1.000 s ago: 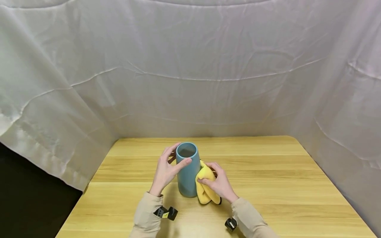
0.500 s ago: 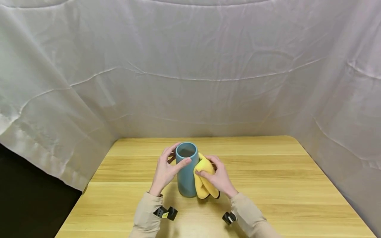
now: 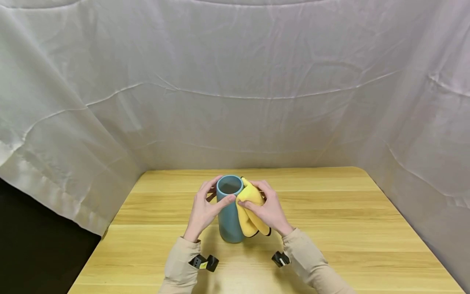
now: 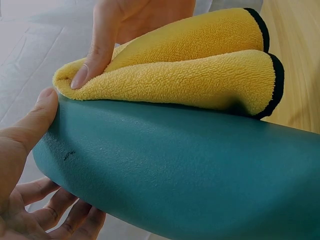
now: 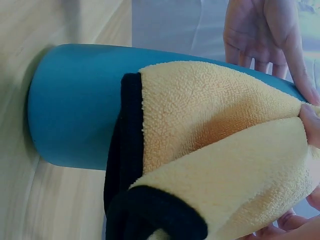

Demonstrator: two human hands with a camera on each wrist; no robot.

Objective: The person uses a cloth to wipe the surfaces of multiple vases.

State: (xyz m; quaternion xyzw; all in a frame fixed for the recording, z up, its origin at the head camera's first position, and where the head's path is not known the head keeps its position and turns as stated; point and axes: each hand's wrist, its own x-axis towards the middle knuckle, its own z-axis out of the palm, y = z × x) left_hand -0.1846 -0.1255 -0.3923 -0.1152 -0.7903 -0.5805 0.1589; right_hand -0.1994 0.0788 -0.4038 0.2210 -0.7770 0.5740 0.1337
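Note:
A tall blue vase (image 3: 228, 222) with a round open mouth stands upright on the wooden table. Near its rim, my left hand (image 3: 204, 207) grips it from the left, thumb at the front and fingers round the far side. In the left wrist view a small dark mark shows on the vase's wall (image 4: 150, 160). My right hand (image 3: 271, 207) pinches a folded yellow cloth (image 3: 249, 204) with black edging against the vase's upper right side. The cloth's lower end (image 5: 200, 150) hangs down along the wall, above the tabletop. Part of the right fingers is hidden behind the cloth.
The light wooden table (image 3: 349, 237) spreads out on both sides of the vase. Grey fabric curtain (image 3: 235, 122) closes off the back and sides. A dark area (image 3: 36, 237) lies beyond the table's left edge. Small black cameras (image 3: 211, 263) sit on both wrists.
My right hand has slid the yellow cloth up the vase's right side, from mid-height to near the rim. The left hand and the vase have stayed in place.

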